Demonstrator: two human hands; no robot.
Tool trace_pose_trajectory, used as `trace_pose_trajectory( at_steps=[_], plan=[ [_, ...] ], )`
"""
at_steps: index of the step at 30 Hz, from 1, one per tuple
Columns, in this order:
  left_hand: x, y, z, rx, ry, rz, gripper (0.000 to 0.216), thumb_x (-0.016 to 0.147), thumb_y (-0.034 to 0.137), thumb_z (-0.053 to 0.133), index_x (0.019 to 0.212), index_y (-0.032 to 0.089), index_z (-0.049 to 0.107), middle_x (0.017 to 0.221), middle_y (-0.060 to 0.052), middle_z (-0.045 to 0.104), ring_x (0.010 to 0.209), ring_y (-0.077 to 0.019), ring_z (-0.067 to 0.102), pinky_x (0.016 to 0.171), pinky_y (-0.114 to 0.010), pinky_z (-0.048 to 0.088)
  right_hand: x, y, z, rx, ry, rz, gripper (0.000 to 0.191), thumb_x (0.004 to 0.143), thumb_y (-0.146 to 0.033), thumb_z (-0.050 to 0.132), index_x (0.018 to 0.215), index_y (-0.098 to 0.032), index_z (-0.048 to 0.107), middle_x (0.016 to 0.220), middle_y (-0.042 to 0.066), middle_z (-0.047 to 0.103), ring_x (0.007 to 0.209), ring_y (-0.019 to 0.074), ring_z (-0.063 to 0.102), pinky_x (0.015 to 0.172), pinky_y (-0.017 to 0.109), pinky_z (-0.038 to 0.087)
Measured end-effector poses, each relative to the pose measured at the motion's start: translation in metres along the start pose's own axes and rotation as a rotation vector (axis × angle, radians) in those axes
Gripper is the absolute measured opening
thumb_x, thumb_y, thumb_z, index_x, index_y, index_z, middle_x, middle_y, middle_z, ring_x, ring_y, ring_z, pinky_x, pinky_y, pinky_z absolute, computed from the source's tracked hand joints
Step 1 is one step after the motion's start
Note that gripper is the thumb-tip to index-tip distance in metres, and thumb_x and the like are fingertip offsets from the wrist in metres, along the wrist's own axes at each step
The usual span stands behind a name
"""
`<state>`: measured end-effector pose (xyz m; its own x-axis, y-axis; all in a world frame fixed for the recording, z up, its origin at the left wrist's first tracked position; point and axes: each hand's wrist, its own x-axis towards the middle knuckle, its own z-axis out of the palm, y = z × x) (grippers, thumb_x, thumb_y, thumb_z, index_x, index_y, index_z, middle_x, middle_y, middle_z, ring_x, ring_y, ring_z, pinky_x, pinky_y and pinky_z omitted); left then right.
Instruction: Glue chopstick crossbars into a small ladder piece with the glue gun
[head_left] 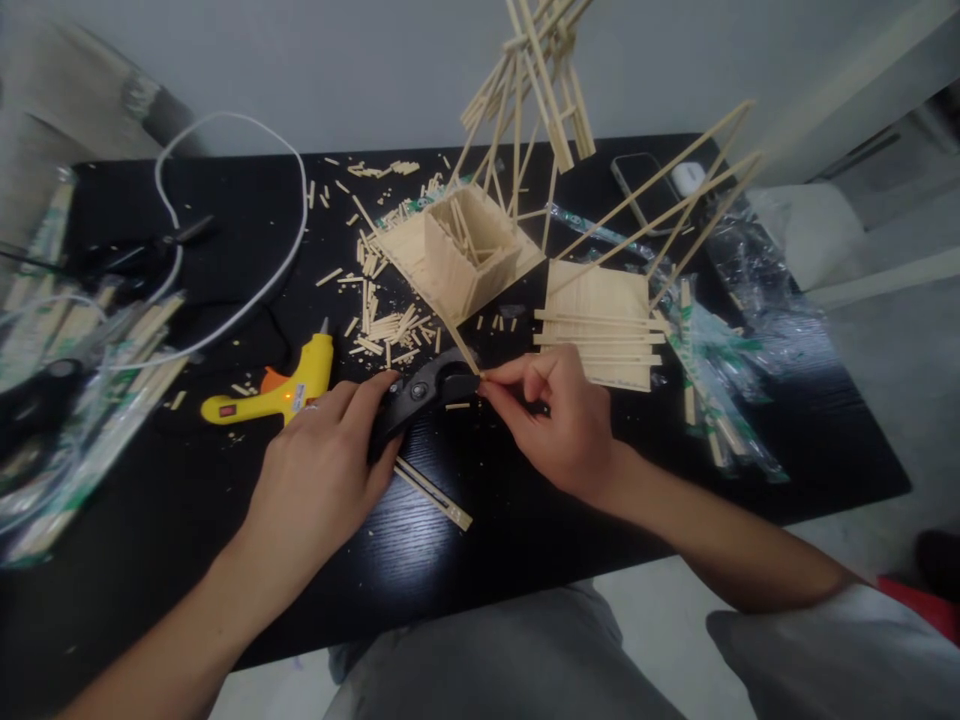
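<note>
My left hand point(321, 455) is wrapped round black pruning shears point(417, 392), whose curved jaws point right. Between thumb and forefinger, my right hand point(564, 420) pinches the near end of a thin wooden stick point(461, 345) beside the jaw tips. That stick slants away toward a square wooden box point(469, 250) built of sticks on a flat stick base. Whether the blades touch the stick I cannot tell. Right of the box lies a flat stick panel point(596, 285) with several loose sticks across it. A joined pair of sticks point(433, 492) rests below the shears.
A yellow glue gun point(300, 385) lies left of the shears. Short cut pieces point(394, 330) are scattered behind them. A tall stick frame point(517, 130) rises at the back. Plastic-wrapped chopsticks point(712, 390) lie right, others point(112, 420) left. A white cable point(300, 215) loops across the table.
</note>
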<state>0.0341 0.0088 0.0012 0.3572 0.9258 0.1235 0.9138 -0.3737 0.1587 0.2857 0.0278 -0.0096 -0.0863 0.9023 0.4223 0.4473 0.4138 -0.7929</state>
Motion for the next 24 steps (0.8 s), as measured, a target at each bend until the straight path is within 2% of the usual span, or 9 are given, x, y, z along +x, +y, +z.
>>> trace_pose_trajectory(
  at_steps=[8,15,24],
  plan=[
    [-0.001,0.006,-0.001,0.021,-0.041,-0.029,0.043,0.110,0.038,0.052,0.148,0.019,0.059,0.115,-0.011,0.076,0.094,-0.0346,0.078,0.074,-0.045,0.059,-0.004,0.002,0.001,-0.105,0.008,-0.043,0.037,0.106,-0.020,0.071,0.087,-0.031,0.040,0.082,0.000,0.077,0.093,0.0227,0.086,0.068,0.029,0.064],
    [-0.003,0.010,0.001,0.017,-0.026,-0.013,0.044,0.111,0.036,0.051,0.149,0.017,0.059,0.110,-0.012,0.074,0.093,-0.0343,0.076,0.072,-0.043,0.057,-0.005,0.004,0.002,-0.174,0.021,-0.096,0.036,0.106,-0.017,0.068,0.088,-0.031,0.040,0.083,-0.001,0.075,0.080,0.0192,0.082,0.067,0.028,0.062],
    [-0.004,0.017,0.000,0.057,-0.102,-0.063,0.034,0.108,0.032,0.050,0.137,0.017,0.060,0.104,-0.012,0.072,0.081,-0.0326,0.075,0.064,-0.041,0.053,-0.004,0.003,0.001,-0.189,0.007,-0.102,0.034,0.109,-0.018,0.065,0.088,-0.031,0.041,0.084,0.000,0.076,0.082,0.0200,0.082,0.069,0.030,0.062]
  ],
)
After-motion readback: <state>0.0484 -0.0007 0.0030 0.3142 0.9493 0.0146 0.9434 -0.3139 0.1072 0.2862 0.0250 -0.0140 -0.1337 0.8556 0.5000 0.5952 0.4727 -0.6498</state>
